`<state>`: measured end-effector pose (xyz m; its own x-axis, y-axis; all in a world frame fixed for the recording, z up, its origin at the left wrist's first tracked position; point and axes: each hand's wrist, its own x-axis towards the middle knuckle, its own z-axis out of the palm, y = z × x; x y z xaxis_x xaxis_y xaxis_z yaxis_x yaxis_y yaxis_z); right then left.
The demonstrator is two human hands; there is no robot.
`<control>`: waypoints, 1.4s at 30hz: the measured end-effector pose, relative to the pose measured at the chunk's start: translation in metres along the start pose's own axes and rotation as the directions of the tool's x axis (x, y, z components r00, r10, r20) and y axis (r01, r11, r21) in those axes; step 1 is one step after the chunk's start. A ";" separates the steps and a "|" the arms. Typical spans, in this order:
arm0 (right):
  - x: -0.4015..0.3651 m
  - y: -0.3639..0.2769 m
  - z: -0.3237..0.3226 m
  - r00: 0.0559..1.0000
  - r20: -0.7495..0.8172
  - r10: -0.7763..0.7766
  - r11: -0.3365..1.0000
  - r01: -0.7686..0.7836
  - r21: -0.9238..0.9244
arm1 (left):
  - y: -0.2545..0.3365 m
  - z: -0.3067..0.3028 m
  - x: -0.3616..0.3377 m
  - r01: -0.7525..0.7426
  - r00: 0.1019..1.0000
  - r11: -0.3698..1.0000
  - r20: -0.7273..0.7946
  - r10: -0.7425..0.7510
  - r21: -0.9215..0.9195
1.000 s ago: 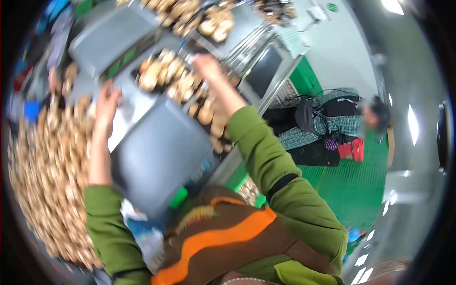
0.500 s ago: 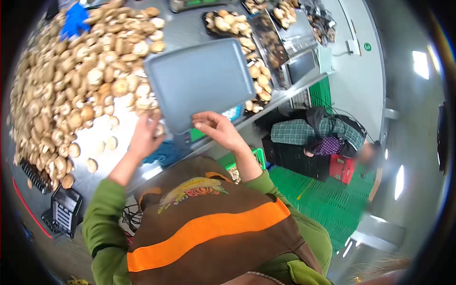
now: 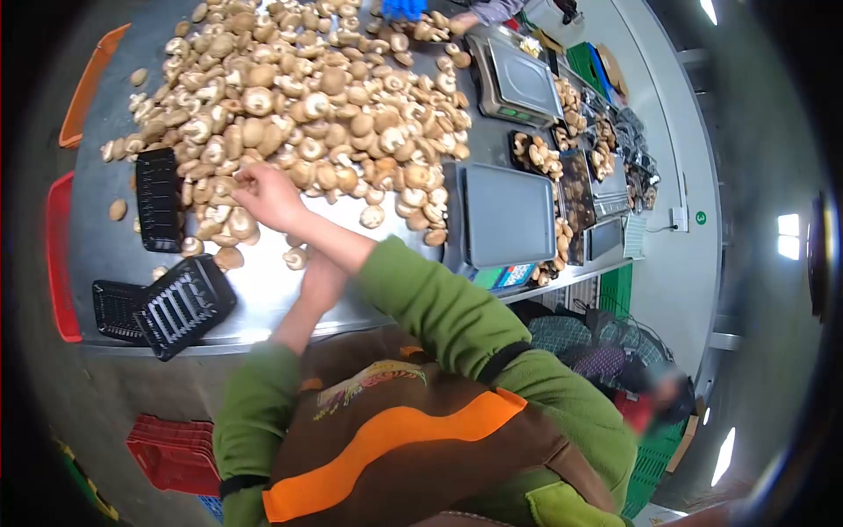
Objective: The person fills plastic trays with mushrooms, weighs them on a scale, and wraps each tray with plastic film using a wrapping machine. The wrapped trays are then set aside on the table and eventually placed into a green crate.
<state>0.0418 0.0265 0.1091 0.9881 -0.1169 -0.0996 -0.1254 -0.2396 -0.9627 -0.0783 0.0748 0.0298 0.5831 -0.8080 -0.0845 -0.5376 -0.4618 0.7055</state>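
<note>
My right hand point(image 3: 268, 198) is over the left part of a large mushroom pile point(image 3: 325, 114), its fingers curled in; anything in them is hidden. Beneath my right forearm, my left hand point(image 3: 323, 281) is blurred, its fingers mostly covered. A single mushroom point(image 3: 297, 257) lies just left of it on the metal table point(image 3: 263, 303). One black tray point(image 3: 159, 200) rests left of my right hand, beside the pile. Nearer the front edge, another black tray point(image 3: 186, 306) overlaps a further black tray point(image 3: 118, 309).
A scale with a grey top point(image 3: 509, 215) stands right of the pile, a second scale point(image 3: 518, 79) behind it. Filled trays point(image 3: 537, 156) sit beyond. A co-worker's hand point(image 3: 463, 22) and a blue glove point(image 3: 404, 9) are at the back. Red crates point(image 3: 176, 452) stand below.
The view has swung left, bringing the black trays nearer the middle. My right hand has left the grey scale top and crossed over my left arm to the pile.
</note>
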 end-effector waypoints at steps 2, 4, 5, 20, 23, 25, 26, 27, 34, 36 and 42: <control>0.037 -0.030 0.029 0.977 -0.063 -0.204 0.915 0.167 -0.366 | -0.018 0.003 -0.017 -0.100 0.974 0.995 -0.203 0.104 0.029; 0.073 -0.037 0.057 0.957 -0.026 -0.290 0.824 0.236 -0.515 | -0.027 0.002 -0.035 -0.098 0.990 0.982 -0.087 0.113 0.159; 0.090 -0.039 0.068 0.936 0.025 -0.352 0.706 0.282 -0.650 | -0.029 0.001 -0.040 -0.102 0.995 0.957 0.034 0.097 0.272; 0.017 0.011 -0.050 0.950 -0.268 -0.160 0.940 0.063 -0.336 | -0.048 -0.022 -0.088 -0.264 0.916 0.955 -0.274 0.292 0.134; -0.077 0.037 -0.123 0.872 -0.415 0.261 0.963 -0.207 0.170 | -0.059 -0.025 -0.090 -0.203 0.920 0.971 -0.313 0.234 0.130; -0.148 0.037 -0.152 0.832 -0.402 0.383 0.923 -0.362 0.130 | -0.058 -0.035 -0.089 -0.160 0.902 0.985 -0.397 0.170 0.057; -0.177 0.037 -0.159 0.813 -0.374 0.447 0.888 -0.455 0.072 | -0.054 -0.037 -0.087 -0.178 0.907 0.983 -0.380 0.185 0.052; -0.202 0.038 -0.159 0.764 -0.372 0.527 0.835 -0.547 0.060 | -0.048 -0.038 -0.087 -0.023 0.893 0.993 -0.450 -0.031 -0.115; -0.261 0.097 -0.134 0.686 -0.574 0.447 0.644 -0.692 -0.326 | -0.046 -0.010 -0.078 0.440 0.702 0.505 -0.066 -0.709 -0.743; -0.249 0.110 -0.134 0.732 -0.587 0.345 0.603 -0.653 -0.459 | -0.036 -0.005 -0.057 0.308 0.662 0.086 0.149 -0.735 -0.948; -0.158 0.114 -0.135 0.462 -0.626 0.628 0.733 -0.621 0.278 | -0.027 -0.015 0.061 0.093 0.738 -0.116 0.147 -0.659 -0.989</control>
<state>-0.1410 -0.1124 0.0491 0.3222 -0.8078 -0.4936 -0.6808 0.1645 -0.7137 -0.0187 0.0437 0.0161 0.6950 -0.3456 -0.6304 0.7190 0.3407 0.6058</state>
